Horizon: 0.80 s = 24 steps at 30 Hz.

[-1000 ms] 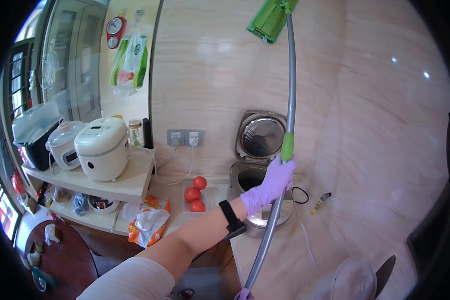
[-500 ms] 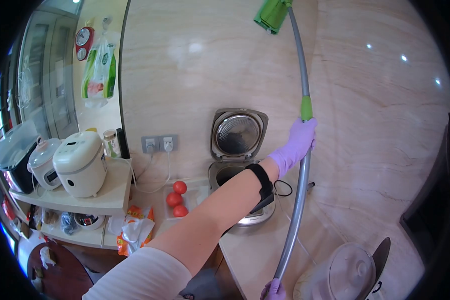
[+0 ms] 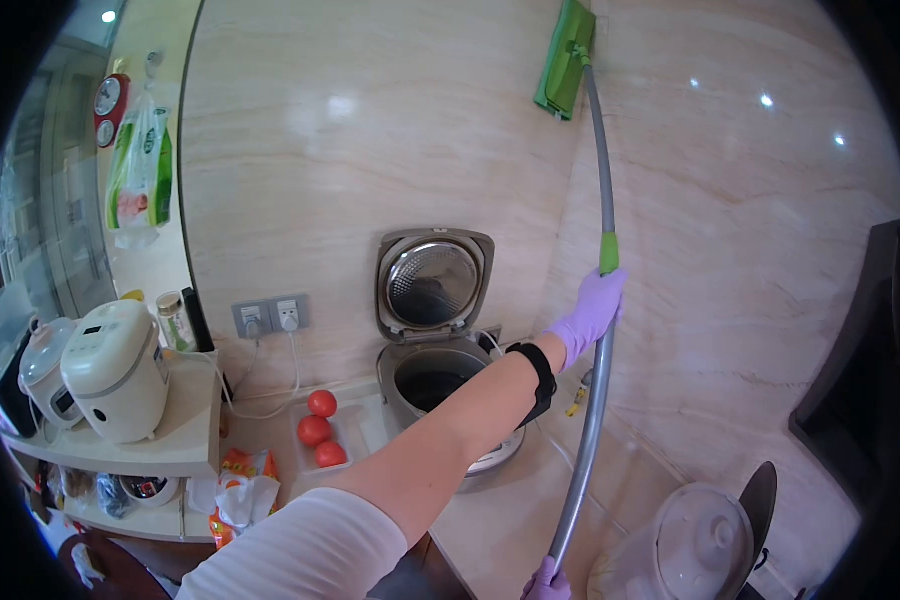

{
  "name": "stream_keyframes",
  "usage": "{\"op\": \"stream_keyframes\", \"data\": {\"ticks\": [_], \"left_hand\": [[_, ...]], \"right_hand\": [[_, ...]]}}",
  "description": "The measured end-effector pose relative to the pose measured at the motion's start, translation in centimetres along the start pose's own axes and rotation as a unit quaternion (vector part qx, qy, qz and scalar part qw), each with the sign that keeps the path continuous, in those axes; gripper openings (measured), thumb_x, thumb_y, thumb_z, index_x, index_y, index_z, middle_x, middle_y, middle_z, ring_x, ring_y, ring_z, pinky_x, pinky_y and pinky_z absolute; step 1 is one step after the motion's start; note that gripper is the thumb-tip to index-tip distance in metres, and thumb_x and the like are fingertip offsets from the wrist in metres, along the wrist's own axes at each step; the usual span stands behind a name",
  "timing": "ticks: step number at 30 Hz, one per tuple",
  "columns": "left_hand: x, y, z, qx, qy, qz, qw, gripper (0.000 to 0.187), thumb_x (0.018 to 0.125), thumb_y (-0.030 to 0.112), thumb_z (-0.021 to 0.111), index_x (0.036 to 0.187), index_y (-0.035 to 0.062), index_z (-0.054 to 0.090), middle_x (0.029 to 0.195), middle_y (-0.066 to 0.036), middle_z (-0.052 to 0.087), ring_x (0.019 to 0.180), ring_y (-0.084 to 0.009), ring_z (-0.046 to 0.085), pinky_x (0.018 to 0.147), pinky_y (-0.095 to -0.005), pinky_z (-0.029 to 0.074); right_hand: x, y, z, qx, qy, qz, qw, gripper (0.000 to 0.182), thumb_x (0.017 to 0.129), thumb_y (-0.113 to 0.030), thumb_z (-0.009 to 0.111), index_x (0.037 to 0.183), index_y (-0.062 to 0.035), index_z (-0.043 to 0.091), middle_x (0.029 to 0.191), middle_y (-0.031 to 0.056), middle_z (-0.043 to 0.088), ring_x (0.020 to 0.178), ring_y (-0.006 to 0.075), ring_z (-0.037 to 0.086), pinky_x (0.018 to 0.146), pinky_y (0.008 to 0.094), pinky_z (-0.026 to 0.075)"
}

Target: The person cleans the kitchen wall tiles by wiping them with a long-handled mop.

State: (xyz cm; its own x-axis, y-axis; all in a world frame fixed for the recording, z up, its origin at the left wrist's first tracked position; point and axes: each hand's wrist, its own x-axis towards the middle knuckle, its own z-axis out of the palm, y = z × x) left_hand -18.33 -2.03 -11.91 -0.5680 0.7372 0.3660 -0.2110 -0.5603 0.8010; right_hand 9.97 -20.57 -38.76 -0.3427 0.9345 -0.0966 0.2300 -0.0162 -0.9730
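The left grip (image 3: 595,303) and right grip (image 3: 547,582) are holding a mop (image 3: 598,400); a cooker (image 3: 423,355) is sitting by the bench's (image 3: 495,525) back edge.

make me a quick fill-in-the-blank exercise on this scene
1. The purple-gloved left hand grips the long grey pole, whose flat cleaning head is coloured ____.
2. The round red fruits number ____.
3. The hinged lid of the grey rice cooker is not shut but ____.

Missing words: green; three; open
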Motion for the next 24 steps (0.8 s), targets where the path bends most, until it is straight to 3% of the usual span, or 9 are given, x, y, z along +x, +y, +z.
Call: {"op": "stream_keyframes", "data": {"ticks": [2,6,8,9,11,12,14,15,24], "left_hand": [[-0.7,-1.6,-0.7,0.011,-0.002,-0.008,1.0,0.02,0.084,0.023,0.054,0.09,0.006,0.044,0.054,-0.001,0.043,0.039,-0.0115,0.042,0.035,-0.0267,0.035],[-3.3,-5.7,-3.4,0.024,0.01,-0.038,0.999,0.02,0.084,0.023,0.054,0.089,0.006,0.044,0.053,-0.001,0.043,0.039,-0.0113,0.041,0.035,-0.0268,0.035],[-5.2,-7.8,-4.8,0.024,0.024,-0.076,0.997,0.021,0.084,0.024,0.054,0.088,0.0065,0.044,0.053,-0.001,0.042,0.038,-0.0115,0.041,0.035,-0.0267,0.035],[-6.4,-8.5,-5.3,0.021,0.028,-0.081,0.996,0.021,0.084,0.024,0.054,0.088,0.0065,0.044,0.053,-0.001,0.042,0.038,-0.0115,0.041,0.035,-0.0267,0.035],[-8.6,-9.9,-6.1,0.008,0.035,-0.131,0.991,0.022,0.084,0.025,0.055,0.088,0.0071,0.043,0.054,0.0,0.042,0.039,-0.0116,0.04,0.036,-0.0268,0.034],[-9.3,-10.6,-6.4,0.003,0.039,-0.139,0.99,0.022,0.084,0.025,0.055,0.088,0.0071,0.043,0.054,0.0,0.042,0.039,-0.0116,0.04,0.036,-0.0268,0.034],[-11.1,-11.8,-6.9,-0.019,0.043,-0.139,0.989,0.021,0.083,0.025,0.055,0.087,0.0075,0.043,0.056,-0.001,0.043,0.039,-0.0117,0.04,0.036,-0.0269,0.034],[-11.7,-12.1,-6.9,-0.027,0.046,-0.144,0.988,0.021,0.083,0.025,0.055,0.087,0.0075,0.043,0.056,-0.001,0.043,0.039,-0.0117,0.04,0.036,-0.0269,0.034],[-14.6,-10.7,-4.1,-0.023,0.068,-0.15,0.986,0.019,0.085,0.025,0.055,0.083,0.0094,0.043,0.055,-0.001,0.042,0.04,-0.0117,0.041,0.037,-0.0277,0.033]], "right_hand": [[0.6,2.5,0.2,-0.152,0.052,-0.032,0.986,0.048,0.089,-0.045,0.047,0.079,0.0006,0.058,0.056,0.0119,0.052,0.05,0.0224,0.051,0.05,0.0385,0.041],[0.5,9.9,1.2,-0.16,0.016,0.06,0.985,0.052,0.088,-0.047,0.046,0.086,0.0033,0.06,0.06,0.0187,0.053,0.058,0.0301,0.055,0.06,0.0448,0.043],[-0.7,12.5,1.7,-0.178,0.02,0.049,0.983,0.049,0.087,-0.046,0.048,0.081,0.0012,0.06,0.058,0.014,0.053,0.056,0.0221,0.055,0.054,0.0388,0.043],[-1.5,13.4,1.6,-0.183,0.019,0.054,0.982,0.049,0.087,-0.046,0.048,0.081,0.0012,0.06,0.058,0.014,0.053,0.056,0.0221,0.055,0.054,0.0388,0.043],[-3.3,15.1,1.0,-0.09,-0.015,0.149,0.985,0.041,0.087,-0.041,0.053,0.074,-0.0022,0.058,0.055,0.0061,0.052,0.049,0.0133,0.051,0.045,0.0314,0.039],[-4.6,13.7,0.7,-0.096,-0.014,0.157,0.983,0.041,0.087,-0.041,0.053,0.074,-0.0022,0.058,0.055,0.0061,0.052,0.049,0.0133,0.051,0.045,0.0314,0.039],[-7.3,11.2,0.1,0.062,0.0,0.205,0.977,0.035,0.087,-0.035,0.057,0.067,-0.0067,0.055,0.053,-0.002,0.047,0.044,0.006,0.043,0.039,0.0249,0.03],[-8.0,12.9,0.1,0.024,0.04,0.165,0.985,0.033,0.087,-0.032,0.059,0.064,-0.0081,0.052,0.051,-0.0044,0.043,0.041,0.0061,0.036,0.037,0.0254,0.026],[-12.0,13.3,-5.2,-0.014,0.027,0.131,0.991,0.038,0.088,-0.037,0.057,0.063,-0.0073,0.053,0.049,-0.0039,0.041,0.042,0.006,0.036,0.039,0.0263,0.028]]}}
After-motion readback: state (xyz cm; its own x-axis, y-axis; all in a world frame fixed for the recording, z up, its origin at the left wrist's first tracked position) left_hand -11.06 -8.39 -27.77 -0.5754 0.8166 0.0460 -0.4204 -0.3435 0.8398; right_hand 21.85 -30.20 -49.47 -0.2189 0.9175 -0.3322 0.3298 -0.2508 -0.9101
